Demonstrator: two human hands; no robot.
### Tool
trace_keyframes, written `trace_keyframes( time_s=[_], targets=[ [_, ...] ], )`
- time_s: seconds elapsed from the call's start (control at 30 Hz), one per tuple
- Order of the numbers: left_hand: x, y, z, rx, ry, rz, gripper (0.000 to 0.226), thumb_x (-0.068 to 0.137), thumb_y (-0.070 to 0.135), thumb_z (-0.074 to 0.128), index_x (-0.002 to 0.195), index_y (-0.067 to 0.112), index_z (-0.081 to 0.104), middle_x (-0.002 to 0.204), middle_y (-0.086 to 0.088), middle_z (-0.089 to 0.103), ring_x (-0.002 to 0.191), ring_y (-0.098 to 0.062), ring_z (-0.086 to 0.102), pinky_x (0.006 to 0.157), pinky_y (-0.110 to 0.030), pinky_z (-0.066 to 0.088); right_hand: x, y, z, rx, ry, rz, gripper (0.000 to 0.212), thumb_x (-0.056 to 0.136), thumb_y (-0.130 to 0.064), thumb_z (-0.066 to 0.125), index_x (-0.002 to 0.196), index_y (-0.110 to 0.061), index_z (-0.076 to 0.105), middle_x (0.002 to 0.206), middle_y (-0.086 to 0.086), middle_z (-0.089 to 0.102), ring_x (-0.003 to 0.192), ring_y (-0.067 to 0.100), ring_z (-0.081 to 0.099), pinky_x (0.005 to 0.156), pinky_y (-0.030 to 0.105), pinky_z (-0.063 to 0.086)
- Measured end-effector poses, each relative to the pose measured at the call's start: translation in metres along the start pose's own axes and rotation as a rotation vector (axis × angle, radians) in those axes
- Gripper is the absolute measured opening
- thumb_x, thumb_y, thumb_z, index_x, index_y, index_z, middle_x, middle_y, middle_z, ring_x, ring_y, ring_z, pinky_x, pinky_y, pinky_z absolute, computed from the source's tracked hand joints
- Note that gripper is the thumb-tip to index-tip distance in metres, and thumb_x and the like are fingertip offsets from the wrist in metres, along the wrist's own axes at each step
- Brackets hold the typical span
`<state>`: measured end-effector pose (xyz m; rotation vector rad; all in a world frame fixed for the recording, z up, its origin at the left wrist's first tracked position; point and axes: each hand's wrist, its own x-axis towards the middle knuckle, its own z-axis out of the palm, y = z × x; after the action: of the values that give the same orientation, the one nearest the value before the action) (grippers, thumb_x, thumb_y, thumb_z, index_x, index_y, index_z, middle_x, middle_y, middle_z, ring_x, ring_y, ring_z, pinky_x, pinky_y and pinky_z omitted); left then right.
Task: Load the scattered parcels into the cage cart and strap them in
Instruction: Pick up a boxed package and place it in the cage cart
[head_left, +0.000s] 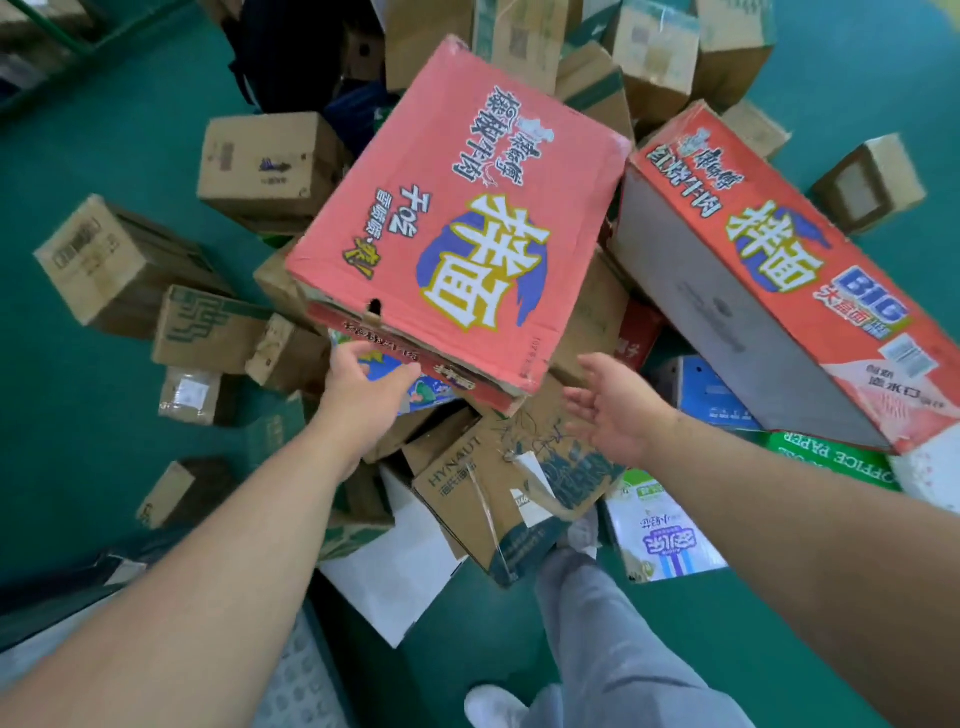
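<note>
Nearest: grey trouser leg (597, 623) and white shoe (493, 706) on the green floor (78, 415), on the near side of the pink carton (457, 218). Both forearms are bare and reach forward toward that carton. Left hand (363, 387): back of hand up, fingers (349, 353) loosely bent and set apart from the thumb, which juts out along the pink carton's near lower edge. The fingertips are at its near-left corner; contact looks likely but cannot be confirmed, and nothing is clamped. Right hand (618, 410): palm turned inward, fingers (584, 401) spread and relaxed, holding nothing, just off the pink carton's near-right corner and clear of it. The pink carton is tilted, printed face up, on top of the heap of parcels at centre. Directly under its near edge lies the HYNAUT carton (467, 499), brown and crumpled. To the right of the pink carton, close to its far-right corner, a long red carton (779, 291) lies aslant. Left of and beyond the pink carton, brown cartons (130, 260) are scattered on the floor, some blurred.
</note>
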<state>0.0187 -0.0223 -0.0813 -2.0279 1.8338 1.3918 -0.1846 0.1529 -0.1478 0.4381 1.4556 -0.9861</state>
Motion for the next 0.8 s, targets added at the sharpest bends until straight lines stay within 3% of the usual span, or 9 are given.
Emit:
trace_keyframes(
  time_s=[0.1,0.17,0.3,0.37,0.43,0.5,0.57,0.67,0.8],
  targets=[
    [0.019,0.007,-0.008,-0.143,0.283,0.097,0.083,0.080,0.042,0.082,0.146,0.023,0.035,0.142,-0.001,0.044,0.118,-0.016,0.057,0.100,-0.034,0.050,0.008,0.012,0.016,-0.114,0.043,-0.028,0.039,0.097,-0.044,0.061,0.128,-0.020,0.057,0.122,0.005,0.063,0.112,0.021,0.060,0.087,0.040,0.054],
    [0.039,0.020,-0.020,-0.174,0.385,0.157,0.083,0.086,0.037,0.079,0.152,0.020,0.031,0.141,0.004,0.042,0.123,-0.012,0.049,0.100,-0.025,0.039,0.018,0.021,0.019,-0.098,0.057,-0.043,0.040,0.097,-0.043,0.061,0.130,-0.022,0.057,0.127,0.003,0.061,0.114,0.022,0.059,0.090,0.041,0.053],
    [0.078,0.026,-0.046,-0.056,0.338,0.144,0.085,0.098,0.040,0.065,0.162,0.023,0.013,0.164,-0.003,0.030,0.147,-0.023,0.036,0.117,-0.036,0.032,0.034,0.034,0.027,-0.028,0.004,-0.066,0.046,0.096,-0.046,0.059,0.139,-0.031,0.054,0.132,-0.001,0.059,0.115,0.024,0.061,0.092,0.043,0.053],
    [0.090,0.024,-0.052,-0.031,0.219,0.113,0.076,0.099,0.039,0.063,0.160,0.023,0.021,0.154,-0.004,0.044,0.139,-0.024,0.046,0.108,-0.036,0.039,0.036,0.034,0.033,0.052,-0.043,-0.073,0.042,0.095,-0.045,0.059,0.134,-0.030,0.061,0.126,0.001,0.062,0.113,0.025,0.062,0.085,0.041,0.054],
    [0.092,0.024,-0.052,0.005,0.122,0.103,0.056,0.100,0.040,0.062,0.150,0.024,0.040,0.124,0.003,0.059,0.111,-0.015,0.058,0.086,-0.031,0.044,0.040,0.031,0.036,0.088,-0.052,-0.079,0.039,0.096,-0.044,0.058,0.132,-0.029,0.062,0.124,0.004,0.063,0.113,0.026,0.063,0.088,0.043,0.056],
    [0.087,0.019,-0.048,0.027,0.102,0.100,0.043,0.098,0.040,0.065,0.134,0.023,0.050,0.106,0.010,0.062,0.088,-0.007,0.060,0.068,-0.025,0.044,0.041,0.028,0.033,0.073,0.011,-0.085,0.039,0.097,-0.046,0.058,0.134,-0.031,0.056,0.129,0.001,0.058,0.115,0.027,0.063,0.095,0.046,0.056],
    [0.074,0.006,-0.037,-0.005,0.086,0.073,0.038,0.094,0.041,0.070,0.121,0.022,0.050,0.102,0.006,0.064,0.083,-0.007,0.063,0.059,-0.025,0.043,0.041,0.028,0.022,0.022,0.067,-0.088,0.044,0.097,-0.051,0.057,0.138,-0.036,0.049,0.131,-0.003,0.054,0.116,0.027,0.062,0.099,0.049,0.055],
    [0.032,-0.029,-0.017,-0.192,0.147,-0.024,0.042,0.091,0.049,0.071,0.114,0.020,0.051,0.101,0.006,0.063,0.083,-0.006,0.058,0.062,-0.026,0.043,0.020,0.032,-0.003,-0.152,0.099,-0.093,0.043,0.098,-0.054,0.056,0.135,-0.037,0.043,0.129,-0.004,0.055,0.114,0.024,0.062,0.100,0.049,0.052],
    [-0.045,-0.101,0.003,-0.602,0.128,-0.275,0.061,0.078,0.067,0.074,0.115,0.023,0.055,0.113,-0.004,0.071,0.105,-0.024,0.066,0.096,-0.047,0.052,-0.033,0.035,-0.030,-0.200,0.051,-0.122,0.029,0.102,-0.048,0.054,0.125,-0.032,0.047,0.121,-0.004,0.059,0.096,0.024,0.056,0.093,0.045,0.042]
  ],
)
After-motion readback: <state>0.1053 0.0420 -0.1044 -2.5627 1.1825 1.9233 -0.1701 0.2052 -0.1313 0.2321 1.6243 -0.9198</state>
